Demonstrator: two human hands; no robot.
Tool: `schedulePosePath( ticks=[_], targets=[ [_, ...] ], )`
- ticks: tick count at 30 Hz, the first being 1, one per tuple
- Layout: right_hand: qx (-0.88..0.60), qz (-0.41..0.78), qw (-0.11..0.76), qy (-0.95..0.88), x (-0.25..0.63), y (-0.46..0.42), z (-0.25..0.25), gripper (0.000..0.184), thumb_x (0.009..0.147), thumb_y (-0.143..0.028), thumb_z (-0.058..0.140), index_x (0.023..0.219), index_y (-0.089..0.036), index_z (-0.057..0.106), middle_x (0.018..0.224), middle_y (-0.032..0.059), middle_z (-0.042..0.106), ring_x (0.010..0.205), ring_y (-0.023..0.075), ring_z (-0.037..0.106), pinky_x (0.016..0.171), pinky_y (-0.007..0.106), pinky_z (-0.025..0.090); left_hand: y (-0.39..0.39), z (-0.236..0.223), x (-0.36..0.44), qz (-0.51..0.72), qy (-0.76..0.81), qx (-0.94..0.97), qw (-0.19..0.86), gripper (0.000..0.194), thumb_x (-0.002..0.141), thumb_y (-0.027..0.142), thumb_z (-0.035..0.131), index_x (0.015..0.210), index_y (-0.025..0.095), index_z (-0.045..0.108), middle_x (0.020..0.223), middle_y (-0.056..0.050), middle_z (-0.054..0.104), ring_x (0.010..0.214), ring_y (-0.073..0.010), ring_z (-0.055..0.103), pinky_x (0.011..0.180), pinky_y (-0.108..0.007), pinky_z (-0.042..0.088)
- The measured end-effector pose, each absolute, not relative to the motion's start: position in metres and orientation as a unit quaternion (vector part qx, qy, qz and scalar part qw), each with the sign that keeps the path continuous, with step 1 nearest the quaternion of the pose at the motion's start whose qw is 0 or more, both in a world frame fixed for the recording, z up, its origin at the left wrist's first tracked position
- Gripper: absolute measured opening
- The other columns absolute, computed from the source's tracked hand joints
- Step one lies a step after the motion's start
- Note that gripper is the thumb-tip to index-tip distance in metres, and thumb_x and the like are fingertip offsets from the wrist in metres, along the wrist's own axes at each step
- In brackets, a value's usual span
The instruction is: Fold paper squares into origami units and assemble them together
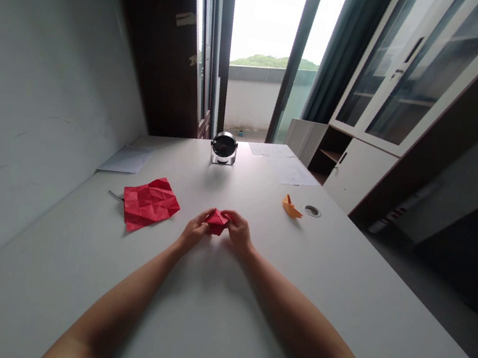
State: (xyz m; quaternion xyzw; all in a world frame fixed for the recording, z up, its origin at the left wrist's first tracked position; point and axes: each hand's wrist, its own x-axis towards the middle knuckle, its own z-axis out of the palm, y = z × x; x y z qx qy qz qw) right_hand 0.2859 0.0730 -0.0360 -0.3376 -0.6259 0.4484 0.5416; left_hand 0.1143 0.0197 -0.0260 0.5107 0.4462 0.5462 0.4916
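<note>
A small piece of folded red paper [216, 222] is between my two hands, just above the middle of the white table. My left hand [196, 228] grips its left side, fingers closed on the edge. On the opposite side, my right hand [238, 230] pinches the right edge. The paper has a pointed, layered shape; parts of it are hidden behind my fingers. To the left lies a creased, unfolded sheet of red paper [150, 203]. An orange folded paper boat [292, 207] rests on the table to the right.
A small round fan [224, 148] stands at the table's far end. White papers [293, 170] lie at the back right, and more paper [126, 159] lies by the left wall. A round cable hole [311, 211] is beside the orange boat. Cabinets [364, 176] stand to the right.
</note>
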Motion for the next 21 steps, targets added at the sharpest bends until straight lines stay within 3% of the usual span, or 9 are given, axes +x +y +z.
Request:
schedulePosePath(
  ticks=[9,21],
  targets=[
    [-0.283,0.554,0.53,-0.576,0.2856,0.074,-0.0317,0.026,0.071,-0.023,0.062,0.093,-0.019,0.075,0.083,0.0033,0.074,0.075,0.0196,0.068,0.071,0.033,0.058,0.0199,-0.0194,0.1093,0.578,0.394,0.475,0.534,0.048,0.073,0.017,0.058,0.119,0.014,0.072,0.114,-0.012,0.073,0.103,-0.0276,0.068,0.093,-0.045,0.054],
    [-0.275,0.552,0.506,-0.603,0.2861,0.0749,-0.0342,0.026,0.071,-0.022,0.057,0.09,-0.018,0.073,0.08,0.0029,0.072,0.07,0.016,0.062,0.069,0.03,0.052,0.0186,-0.0189,0.1058,0.593,0.384,0.463,0.536,0.053,0.079,0.028,0.064,0.13,0.017,0.064,0.125,-0.012,0.068,0.111,-0.0298,0.065,0.092,-0.044,0.054]
  ],
)
